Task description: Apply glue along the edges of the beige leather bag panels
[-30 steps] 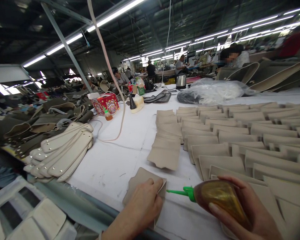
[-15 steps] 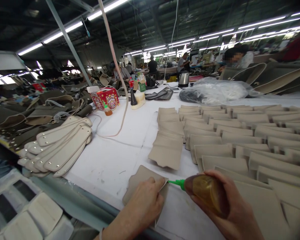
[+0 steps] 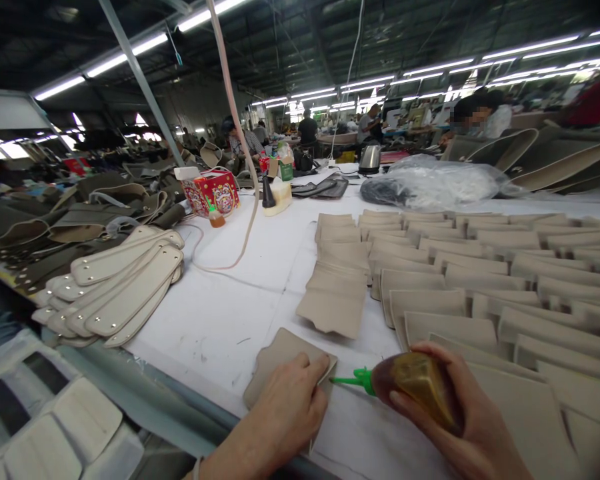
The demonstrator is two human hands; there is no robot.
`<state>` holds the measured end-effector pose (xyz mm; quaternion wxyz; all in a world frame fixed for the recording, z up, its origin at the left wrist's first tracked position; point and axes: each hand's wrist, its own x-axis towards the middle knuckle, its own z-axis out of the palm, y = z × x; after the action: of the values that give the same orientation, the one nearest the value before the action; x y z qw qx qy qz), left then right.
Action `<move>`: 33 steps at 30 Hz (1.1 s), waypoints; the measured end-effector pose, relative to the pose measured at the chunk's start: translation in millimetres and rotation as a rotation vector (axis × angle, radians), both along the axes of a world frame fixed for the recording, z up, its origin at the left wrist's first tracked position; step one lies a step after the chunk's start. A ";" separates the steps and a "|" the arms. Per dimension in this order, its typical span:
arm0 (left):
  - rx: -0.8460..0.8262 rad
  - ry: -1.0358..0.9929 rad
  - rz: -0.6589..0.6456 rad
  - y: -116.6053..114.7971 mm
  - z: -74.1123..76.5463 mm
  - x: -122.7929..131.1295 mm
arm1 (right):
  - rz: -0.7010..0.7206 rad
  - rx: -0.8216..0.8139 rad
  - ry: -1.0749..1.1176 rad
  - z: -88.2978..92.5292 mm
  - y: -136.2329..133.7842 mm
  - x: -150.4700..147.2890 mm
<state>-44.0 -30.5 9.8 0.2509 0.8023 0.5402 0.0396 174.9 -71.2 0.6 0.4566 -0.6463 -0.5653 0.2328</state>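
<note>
My left hand (image 3: 294,405) is closed on a beige leather piece (image 3: 273,357) near the front edge of the table. Its index finger and thumb pinch the piece close to a lifted right-hand edge. In my right hand (image 3: 473,417) is a squeeze bottle of amber glue (image 3: 413,380), tilted on its side. The bottle's thin green nozzle (image 3: 353,381) points left, with its tip at the edge of the leather piece. Just beyond, a similar flat beige piece (image 3: 333,303) lies on the white tabletop (image 3: 220,320).
Rows of folded beige leather pieces (image 3: 480,267) cover the table's right side. White straps with studs (image 3: 130,293) are stacked at left. Farther back are a red box (image 3: 213,193), a second glue bottle (image 3: 216,217), a hanging hose (image 3: 237,133), a kettle (image 3: 369,160) and plastic wrap (image 3: 440,183).
The glue bottle's nozzle tip has slid slightly down along the edge of the leather piece. My left hand keeps its hold in nearly the same place.
</note>
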 end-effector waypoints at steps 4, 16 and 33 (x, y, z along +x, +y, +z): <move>0.006 -0.005 0.007 -2.1 -0.7 -0.3 | -0.005 -0.017 0.015 1.5 2.8 2.5; 0.019 0.022 -0.004 -1.9 -1.6 -1.5 | 0.022 0.021 -0.051 -9.1 5.5 13.6; 0.033 -0.053 -0.043 -3.8 0.8 -6.2 | 0.149 -0.145 0.120 -14.8 -6.9 12.0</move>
<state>-50.2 -34.4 10.6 0.2527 0.8164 0.5153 0.0640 186.9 -78.1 -14.1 0.4233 -0.6185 -0.5652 0.3446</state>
